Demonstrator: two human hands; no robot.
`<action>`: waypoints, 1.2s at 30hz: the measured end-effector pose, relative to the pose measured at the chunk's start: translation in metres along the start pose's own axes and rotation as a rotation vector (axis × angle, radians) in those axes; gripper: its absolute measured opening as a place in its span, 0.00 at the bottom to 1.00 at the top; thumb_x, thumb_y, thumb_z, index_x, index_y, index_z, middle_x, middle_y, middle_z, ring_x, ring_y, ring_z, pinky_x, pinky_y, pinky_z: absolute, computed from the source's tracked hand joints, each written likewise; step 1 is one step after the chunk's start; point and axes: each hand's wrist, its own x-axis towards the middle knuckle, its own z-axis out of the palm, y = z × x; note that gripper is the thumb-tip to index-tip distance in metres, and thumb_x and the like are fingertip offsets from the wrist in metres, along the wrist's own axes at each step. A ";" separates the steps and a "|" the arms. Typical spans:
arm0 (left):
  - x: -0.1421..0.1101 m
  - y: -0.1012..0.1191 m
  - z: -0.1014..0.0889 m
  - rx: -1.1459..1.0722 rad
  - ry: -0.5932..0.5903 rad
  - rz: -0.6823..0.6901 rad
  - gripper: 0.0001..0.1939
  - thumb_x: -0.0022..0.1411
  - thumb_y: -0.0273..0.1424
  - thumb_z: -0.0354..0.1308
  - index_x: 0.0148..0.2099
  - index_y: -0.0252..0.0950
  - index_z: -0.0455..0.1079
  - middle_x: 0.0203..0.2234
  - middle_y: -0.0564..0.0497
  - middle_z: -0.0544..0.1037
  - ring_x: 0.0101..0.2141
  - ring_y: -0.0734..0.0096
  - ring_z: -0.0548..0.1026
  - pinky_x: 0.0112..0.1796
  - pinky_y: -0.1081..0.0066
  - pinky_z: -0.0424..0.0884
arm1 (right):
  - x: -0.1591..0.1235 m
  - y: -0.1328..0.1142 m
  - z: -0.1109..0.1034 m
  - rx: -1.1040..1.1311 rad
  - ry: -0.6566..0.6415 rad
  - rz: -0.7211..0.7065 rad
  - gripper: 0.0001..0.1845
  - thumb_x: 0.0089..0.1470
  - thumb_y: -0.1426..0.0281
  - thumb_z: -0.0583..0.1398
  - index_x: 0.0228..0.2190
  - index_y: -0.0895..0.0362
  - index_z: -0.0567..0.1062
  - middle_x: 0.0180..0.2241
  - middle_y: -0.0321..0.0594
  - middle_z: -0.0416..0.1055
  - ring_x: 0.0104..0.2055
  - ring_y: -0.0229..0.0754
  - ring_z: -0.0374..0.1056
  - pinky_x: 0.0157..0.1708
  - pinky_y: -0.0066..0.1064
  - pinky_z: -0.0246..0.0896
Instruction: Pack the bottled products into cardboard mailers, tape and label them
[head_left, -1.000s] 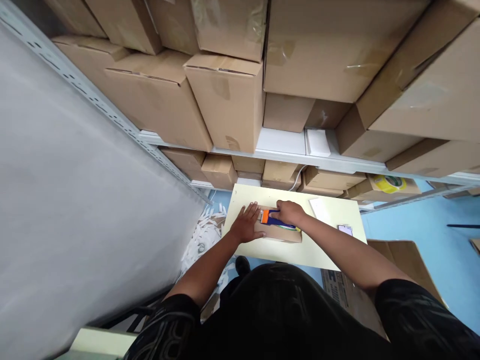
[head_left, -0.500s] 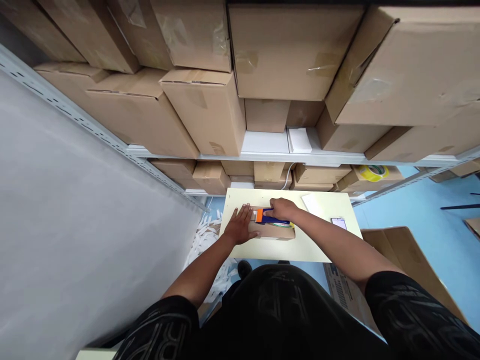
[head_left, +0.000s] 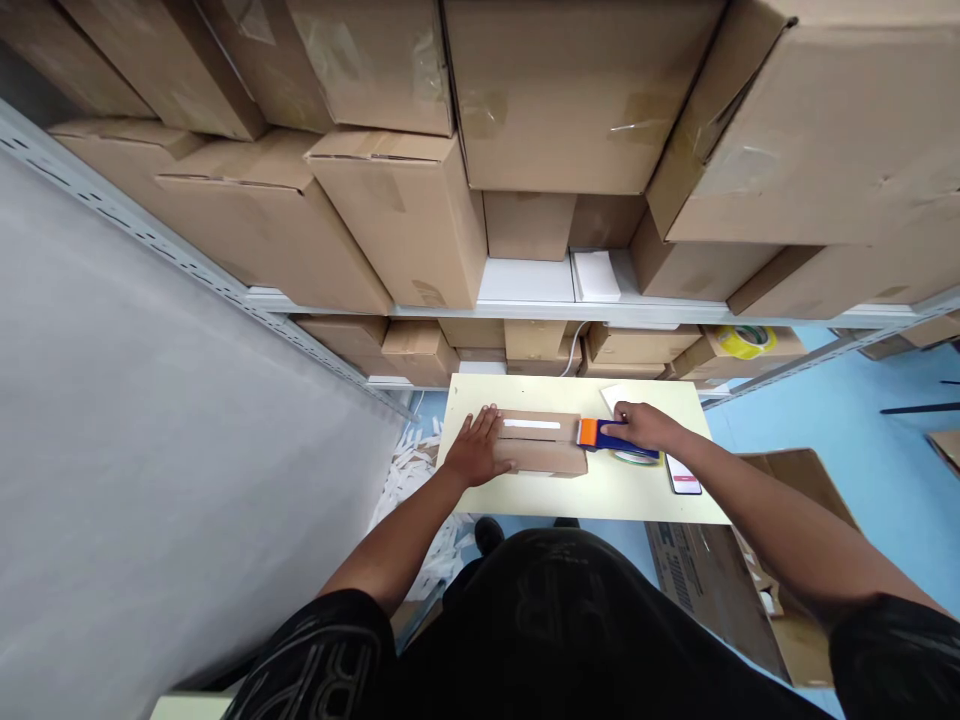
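Observation:
A small cardboard box (head_left: 544, 458) lies on the pale table (head_left: 585, 500), with a white strip showing along its top. My left hand (head_left: 474, 450) rests flat on the box's left end, fingers spread. In my right hand (head_left: 641, 427) is a blue and orange tape dispenser (head_left: 615, 438), gripped by its handle. Its orange head is at the right end of the box; whether it touches the cardboard I cannot tell. Part of the tape roll shows below the dispenser's body.
A phone (head_left: 684, 477) and white paper (head_left: 615, 395) lie on the table. Cardboard boxes (head_left: 555, 100) crowd the shelves ahead, with a yellow tape roll (head_left: 746, 342) at right. White scraps (head_left: 409, 480) litter the floor at left. A large open carton (head_left: 806, 635) stands at right.
My right hand has moved right with the tape dispenser, from over the box's top to its right end. The white strip on top is now uncovered. My left hand stays on the box.

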 end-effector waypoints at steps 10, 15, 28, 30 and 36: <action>0.003 0.006 0.002 0.018 -0.003 0.016 0.58 0.61 0.62 0.55 0.77 0.29 0.42 0.75 0.34 0.45 0.74 0.45 0.43 0.70 0.48 0.41 | -0.010 0.045 0.002 -0.085 -0.033 0.058 0.25 0.57 0.44 0.60 0.35 0.54 0.73 0.30 0.43 0.76 0.31 0.45 0.68 0.29 0.32 0.53; 0.004 0.005 0.003 -0.002 -0.007 0.017 0.58 0.61 0.62 0.56 0.77 0.29 0.43 0.75 0.33 0.45 0.74 0.45 0.43 0.70 0.47 0.39 | -0.016 0.060 -0.001 0.044 -0.023 0.024 0.26 0.57 0.42 0.58 0.34 0.53 0.72 0.31 0.41 0.76 0.32 0.45 0.68 0.30 0.32 0.54; 0.003 0.004 0.004 -0.032 0.010 0.017 0.56 0.62 0.61 0.55 0.78 0.31 0.42 0.75 0.35 0.45 0.74 0.45 0.43 0.70 0.48 0.40 | -0.004 0.056 0.029 -0.244 -0.061 0.131 0.28 0.59 0.43 0.59 0.43 0.55 0.76 0.38 0.52 0.78 0.39 0.53 0.74 0.35 0.35 0.58; 0.003 0.005 0.004 -0.029 0.008 0.018 0.57 0.62 0.61 0.55 0.78 0.31 0.41 0.75 0.35 0.45 0.74 0.45 0.43 0.70 0.48 0.40 | 0.013 0.038 0.041 -0.225 -0.085 0.136 0.32 0.57 0.41 0.59 0.45 0.57 0.76 0.41 0.54 0.79 0.41 0.53 0.75 0.37 0.36 0.61; 0.004 0.005 0.004 -0.017 -0.003 0.006 0.56 0.62 0.62 0.54 0.77 0.29 0.43 0.75 0.34 0.44 0.74 0.45 0.43 0.70 0.48 0.39 | 0.054 0.032 0.071 0.016 -0.251 0.298 0.34 0.48 0.39 0.65 0.31 0.60 0.80 0.32 0.51 0.80 0.31 0.50 0.75 0.31 0.35 0.65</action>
